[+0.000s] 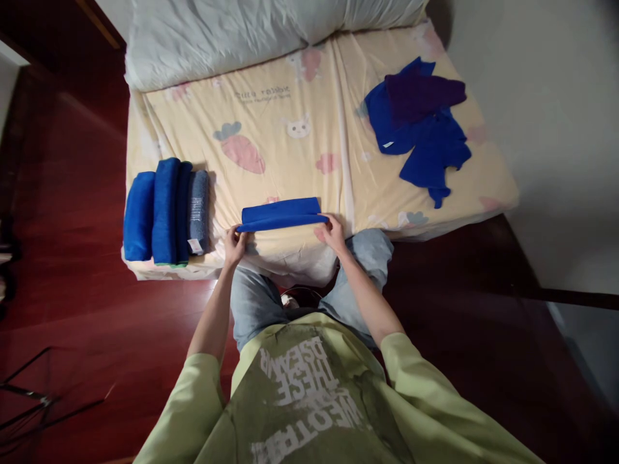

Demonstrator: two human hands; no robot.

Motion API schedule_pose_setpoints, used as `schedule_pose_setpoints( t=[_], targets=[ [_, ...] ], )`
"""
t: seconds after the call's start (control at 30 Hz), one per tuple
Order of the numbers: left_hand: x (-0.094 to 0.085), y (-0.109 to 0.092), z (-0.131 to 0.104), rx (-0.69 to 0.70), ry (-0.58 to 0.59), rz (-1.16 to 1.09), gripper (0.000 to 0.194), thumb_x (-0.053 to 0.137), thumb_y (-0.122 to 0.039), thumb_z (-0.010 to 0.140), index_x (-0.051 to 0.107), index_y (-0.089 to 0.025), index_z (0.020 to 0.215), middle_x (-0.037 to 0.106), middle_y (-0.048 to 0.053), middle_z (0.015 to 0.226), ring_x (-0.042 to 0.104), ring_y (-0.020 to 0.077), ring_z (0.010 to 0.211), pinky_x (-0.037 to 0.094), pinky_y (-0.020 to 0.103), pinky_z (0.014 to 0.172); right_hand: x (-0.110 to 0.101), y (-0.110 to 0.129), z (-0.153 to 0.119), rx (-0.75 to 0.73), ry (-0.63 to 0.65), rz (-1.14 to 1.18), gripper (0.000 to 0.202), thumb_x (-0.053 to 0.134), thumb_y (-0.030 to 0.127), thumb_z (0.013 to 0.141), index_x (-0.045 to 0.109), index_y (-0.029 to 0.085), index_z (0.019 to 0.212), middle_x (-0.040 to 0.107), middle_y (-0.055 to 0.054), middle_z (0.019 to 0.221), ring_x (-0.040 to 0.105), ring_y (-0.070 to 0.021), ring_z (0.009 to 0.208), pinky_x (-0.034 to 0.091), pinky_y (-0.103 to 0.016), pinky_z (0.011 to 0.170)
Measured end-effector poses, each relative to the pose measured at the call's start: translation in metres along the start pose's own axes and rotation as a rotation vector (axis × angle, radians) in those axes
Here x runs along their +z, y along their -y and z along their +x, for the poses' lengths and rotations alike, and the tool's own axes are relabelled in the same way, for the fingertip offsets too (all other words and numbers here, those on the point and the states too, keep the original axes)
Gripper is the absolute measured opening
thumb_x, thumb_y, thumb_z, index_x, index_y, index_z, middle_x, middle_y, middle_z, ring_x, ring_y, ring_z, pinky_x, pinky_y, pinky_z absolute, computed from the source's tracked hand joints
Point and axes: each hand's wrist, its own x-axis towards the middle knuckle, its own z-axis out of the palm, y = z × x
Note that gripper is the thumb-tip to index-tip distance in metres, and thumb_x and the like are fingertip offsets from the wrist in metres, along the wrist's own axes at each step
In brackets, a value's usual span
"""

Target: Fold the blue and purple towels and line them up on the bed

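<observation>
A blue towel, folded into a long narrow strip, lies across the near edge of the bed. My left hand pinches the left end of its near edge. At the other end, my right hand is closed on the near corner. The towel's near fold looks slightly raised between the two hands. Left of my left hand stands a row of rolled or folded towels: a bright blue one, a darker blue one and a grey-blue one with a white label.
The bed has a pale yellow sheet with rabbit and carrot prints. Crumpled blue cloths and a purple cloth lie at its right. A white quilt is along the back. A black metal stand is on the red floor.
</observation>
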Motion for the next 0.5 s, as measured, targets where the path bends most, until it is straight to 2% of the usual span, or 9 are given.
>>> schedule_pose_setpoints(
  t=[0.1,0.17,0.27,0.4,0.5],
  targets=[
    [0.000,0.002,0.000,-0.070,-0.005,-0.012,0.028,0.060,-0.041,0.092,0.066,-0.019,0.107,0.059,0.005,0.091,0.054,0.0165,0.072,0.048,0.030,0.070,0.002,-0.003,-0.001,0.085,-0.021,-0.007,0.041,0.050,0.055,0.094,0.067,0.019,0.104,0.069,-0.007,0.085,0.065,-0.0230,0.081,0.057,-0.037,0.082],
    [-0.001,0.000,0.001,-0.069,-0.011,-0.011,0.025,0.060,-0.043,0.093,0.066,-0.019,0.102,0.056,0.004,0.085,0.053,0.0168,0.072,0.047,0.030,0.070,0.004,-0.004,-0.001,0.089,-0.033,-0.017,0.045,0.048,0.062,0.093,0.065,0.020,0.095,0.065,-0.005,0.078,0.062,-0.0219,0.075,0.056,-0.036,0.078],
    [0.000,-0.005,0.001,-0.050,-0.038,0.003,0.025,0.058,-0.045,0.095,0.064,-0.020,0.096,0.056,0.004,0.082,0.054,0.0192,0.076,0.048,0.032,0.074,0.006,-0.005,0.000,0.106,-0.054,-0.039,0.049,0.045,0.068,0.093,0.062,0.023,0.089,0.063,-0.004,0.075,0.061,-0.0217,0.074,0.055,-0.036,0.077],
    [0.001,-0.007,0.002,-0.054,-0.058,0.030,0.024,0.053,-0.043,0.098,0.063,-0.020,0.095,0.063,0.006,0.089,0.059,0.0217,0.088,0.049,0.034,0.084,0.010,-0.006,0.003,0.119,-0.060,-0.036,0.052,0.040,0.069,0.096,0.062,0.022,0.093,0.067,-0.007,0.081,0.063,-0.0232,0.079,0.056,-0.037,0.080],
    [0.004,-0.007,0.003,-0.077,-0.072,0.056,0.024,0.052,-0.041,0.098,0.062,-0.020,0.091,0.063,0.006,0.087,0.059,0.0221,0.087,0.049,0.035,0.085,0.013,-0.006,0.006,0.136,-0.065,-0.046,0.055,0.038,0.070,0.096,0.063,0.020,0.095,0.068,-0.008,0.083,0.064,-0.0238,0.079,0.055,-0.038,0.081]
  ],
)
